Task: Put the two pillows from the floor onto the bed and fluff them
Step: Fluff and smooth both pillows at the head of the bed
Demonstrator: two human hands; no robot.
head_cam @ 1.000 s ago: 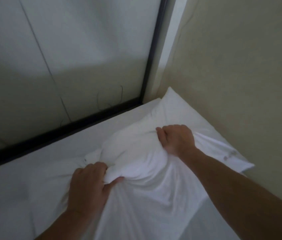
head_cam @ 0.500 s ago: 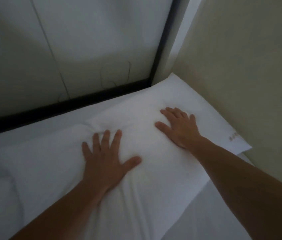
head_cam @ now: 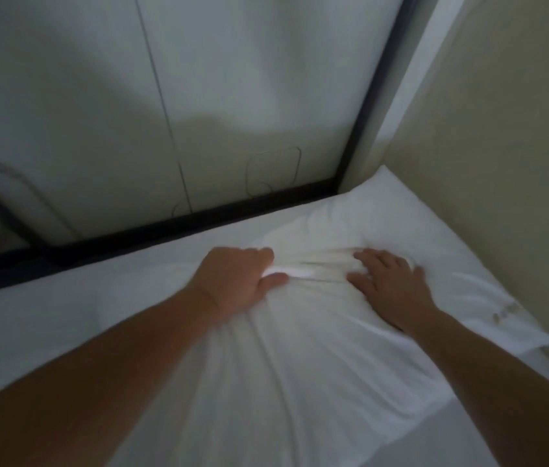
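A white pillow (head_cam: 317,365) lies on the white bed (head_cam: 30,332), its far corner pushed into the corner of the walls. My left hand (head_cam: 236,281) has its fingers closed on a bunch of the pillow's cover near the far edge. My right hand (head_cam: 391,288) lies on the pillow a little to the right, fingers curled into the same bunched fabric. Taut folds run between the two hands. Only one pillow is plainly seen; a second may lie under or left of it, but I cannot tell.
A dark bed frame rail (head_cam: 165,234) runs along the far side of the mattress against a pale panelled wall (head_cam: 131,112). A beige wall (head_cam: 502,163) closes off the right side. The room is dim.
Half a second ago both hands lay flat with spread fingers on the smooth pillow. Now they have slid toward its far edge and gathered the cover into folds between them.
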